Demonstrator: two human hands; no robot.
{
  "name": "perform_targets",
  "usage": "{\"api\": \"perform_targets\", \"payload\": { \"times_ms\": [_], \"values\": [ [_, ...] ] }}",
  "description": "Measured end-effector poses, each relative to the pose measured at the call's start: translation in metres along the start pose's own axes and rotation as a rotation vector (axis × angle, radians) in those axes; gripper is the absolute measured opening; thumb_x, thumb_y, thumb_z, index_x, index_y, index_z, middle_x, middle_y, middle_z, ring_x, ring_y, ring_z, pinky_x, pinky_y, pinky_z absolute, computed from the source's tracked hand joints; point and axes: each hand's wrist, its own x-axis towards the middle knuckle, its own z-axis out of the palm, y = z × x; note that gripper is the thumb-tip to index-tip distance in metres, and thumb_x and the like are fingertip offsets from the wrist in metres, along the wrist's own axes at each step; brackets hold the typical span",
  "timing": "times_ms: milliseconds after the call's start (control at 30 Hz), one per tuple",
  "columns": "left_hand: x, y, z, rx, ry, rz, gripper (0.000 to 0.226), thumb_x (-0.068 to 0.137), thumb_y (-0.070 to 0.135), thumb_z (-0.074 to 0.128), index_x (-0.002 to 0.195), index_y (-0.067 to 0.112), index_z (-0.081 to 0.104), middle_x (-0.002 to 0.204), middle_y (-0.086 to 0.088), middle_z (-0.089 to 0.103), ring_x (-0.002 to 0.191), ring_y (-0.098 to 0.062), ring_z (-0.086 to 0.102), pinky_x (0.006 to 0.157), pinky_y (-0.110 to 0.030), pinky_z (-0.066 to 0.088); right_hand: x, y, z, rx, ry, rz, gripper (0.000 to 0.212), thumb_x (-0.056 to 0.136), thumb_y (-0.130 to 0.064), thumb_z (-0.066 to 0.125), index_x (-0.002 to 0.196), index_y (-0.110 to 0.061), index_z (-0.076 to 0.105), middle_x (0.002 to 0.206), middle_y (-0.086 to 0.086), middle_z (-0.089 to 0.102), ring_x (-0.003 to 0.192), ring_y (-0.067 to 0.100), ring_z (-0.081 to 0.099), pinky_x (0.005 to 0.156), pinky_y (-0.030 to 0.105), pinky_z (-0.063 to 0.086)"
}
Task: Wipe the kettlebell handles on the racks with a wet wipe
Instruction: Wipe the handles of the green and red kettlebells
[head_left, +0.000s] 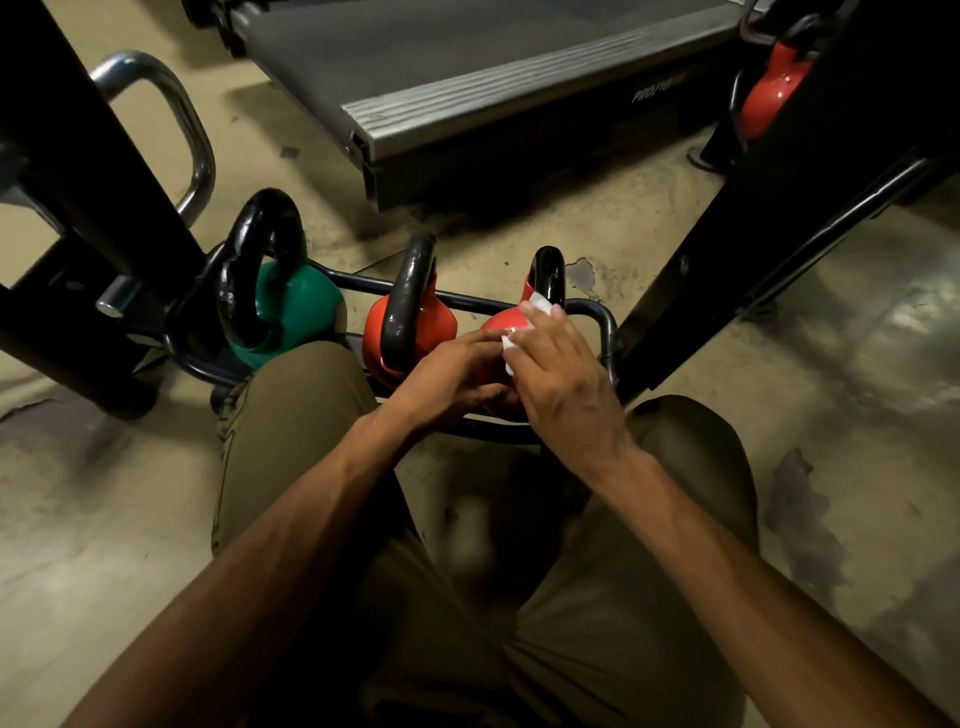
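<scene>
Three kettlebells stand on a low black rack (605, 322): a green kettlebell (291, 312) at left, a red kettlebell (436, 319) in the middle and a second red kettlebell (498, 325) at right, each with a black handle. My right hand (566, 379) holds a white wet wipe (537, 304) against the base of the right kettlebell's handle (550, 270). My left hand (457, 374) lies beside it, its fingertips pinching the wipe's lower edge over that kettlebell's body.
A treadmill deck (493, 98) lies on the floor behind the rack. Black frame beams rise at left (78, 171) and right (769, 208). Another red kettlebell (774, 88) sits at top right. A chrome handle (176, 119) curves at upper left. My knees flank the rack.
</scene>
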Motion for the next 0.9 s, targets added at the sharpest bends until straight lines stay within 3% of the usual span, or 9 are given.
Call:
{"api": "perform_targets", "payload": {
  "times_ms": [133, 200, 300, 433, 533, 633, 700, 800, 900],
  "values": [
    [0.002, -0.001, 0.0, 0.01, -0.009, -0.024, 0.055, 0.093, 0.023, 0.075, 0.145, 0.018, 0.056, 0.155, -0.001, 0.049, 0.142, -0.014, 0.045, 0.119, -0.037, 0.038, -0.032, -0.007, 0.001, -0.021, 0.14, 0.046, 0.024, 0.097, -0.011, 0.07, 0.118, -0.002, 0.073, 0.126, 0.015, 0.069, 0.13, 0.032, 0.051, 0.114, 0.045, 0.042],
    [0.003, -0.002, 0.0, 0.014, -0.01, -0.036, 0.057, 0.092, 0.025, 0.076, 0.146, 0.017, 0.056, 0.156, 0.0, 0.048, 0.143, -0.015, 0.044, 0.119, -0.035, 0.036, -0.03, -0.016, -0.002, 0.075, 0.245, 0.219, 0.019, 0.097, -0.013, 0.07, 0.114, -0.005, 0.074, 0.122, 0.013, 0.067, 0.118, 0.026, 0.054, 0.099, 0.033, 0.05],
    [0.004, -0.003, -0.001, 0.031, -0.029, -0.063, 0.06, 0.092, 0.03, 0.075, 0.147, 0.018, 0.055, 0.159, 0.003, 0.044, 0.146, -0.013, 0.04, 0.12, -0.036, 0.032, -0.02, -0.036, -0.01, 0.379, 0.365, 0.638, 0.015, 0.097, -0.014, 0.069, 0.112, -0.011, 0.071, 0.122, 0.004, 0.062, 0.113, 0.014, 0.061, 0.088, 0.021, 0.057],
    [0.004, -0.004, -0.002, 0.02, -0.038, -0.074, 0.062, 0.091, 0.03, 0.075, 0.148, 0.017, 0.054, 0.159, 0.003, 0.044, 0.147, -0.015, 0.038, 0.121, -0.037, 0.028, -0.009, -0.05, -0.005, 0.948, 0.418, 1.187, 0.023, 0.104, -0.013, 0.057, 0.118, -0.024, 0.071, 0.117, -0.008, 0.072, 0.111, 0.004, 0.067, 0.097, 0.035, 0.059],
    [0.003, -0.003, -0.002, 0.007, -0.028, -0.06, 0.059, 0.091, 0.029, 0.076, 0.144, 0.016, 0.056, 0.158, 0.0, 0.046, 0.146, -0.017, 0.041, 0.122, -0.04, 0.033, 0.008, -0.039, -0.009, 1.198, 0.29, 1.283, 0.034, 0.106, -0.012, 0.049, 0.102, -0.032, 0.076, 0.108, -0.009, 0.076, 0.108, 0.01, 0.069, 0.102, 0.045, 0.056],
    [0.003, -0.003, -0.002, 0.014, -0.042, -0.06, 0.06, 0.091, 0.029, 0.076, 0.146, 0.017, 0.055, 0.158, 0.0, 0.045, 0.147, -0.018, 0.04, 0.123, -0.044, 0.032, 0.007, -0.032, -0.016, 1.255, 0.253, 1.289, 0.029, 0.103, -0.011, 0.054, 0.099, -0.03, 0.076, 0.109, -0.005, 0.076, 0.109, 0.014, 0.069, 0.102, 0.047, 0.056],
    [0.003, -0.004, -0.003, 0.028, -0.053, -0.07, 0.063, 0.091, 0.032, 0.075, 0.147, 0.016, 0.054, 0.159, 0.0, 0.045, 0.148, -0.018, 0.039, 0.123, -0.047, 0.033, -0.005, -0.039, -0.02, 1.099, 0.329, 1.209, 0.017, 0.1, -0.014, 0.062, 0.107, -0.027, 0.071, 0.114, -0.005, 0.072, 0.108, 0.008, 0.068, 0.097, 0.039, 0.059],
    [0.004, -0.002, -0.003, 0.051, -0.05, -0.075, 0.062, 0.091, 0.035, 0.074, 0.147, 0.017, 0.055, 0.159, 0.0, 0.045, 0.146, -0.018, 0.041, 0.121, -0.048, 0.036, -0.02, -0.039, -0.014, 0.62, 0.354, 0.739, 0.016, 0.098, -0.012, 0.068, 0.113, -0.015, 0.069, 0.121, 0.002, 0.059, 0.111, 0.012, 0.062, 0.088, 0.03, 0.06],
    [0.003, 0.001, -0.003, 0.038, -0.043, -0.044, 0.058, 0.091, 0.032, 0.075, 0.145, 0.018, 0.056, 0.156, -0.002, 0.048, 0.143, -0.019, 0.045, 0.12, -0.041, 0.037, -0.015, -0.015, -0.011, 0.171, 0.238, 0.227, 0.019, 0.101, -0.01, 0.063, 0.117, -0.006, 0.071, 0.116, 0.014, 0.061, 0.111, 0.026, 0.056, 0.093, 0.035, 0.056]
  ]
}}
